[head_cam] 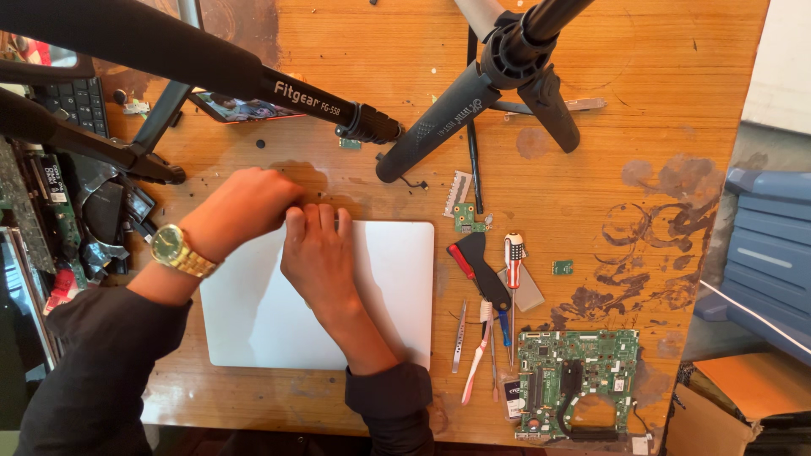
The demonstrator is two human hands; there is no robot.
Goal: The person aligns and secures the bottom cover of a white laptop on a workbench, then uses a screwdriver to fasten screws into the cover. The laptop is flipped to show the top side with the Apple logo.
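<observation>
White laptop point(253, 312) under both hands, far edge gripped.

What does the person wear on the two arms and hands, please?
Both arms have long dark sleeves, black or near black, that end at the wrists. The left hand has a gold-coloured wristwatch with a green dial and a metal link band. The right hand is bare, with no watch, ring or glove visible.
</observation>
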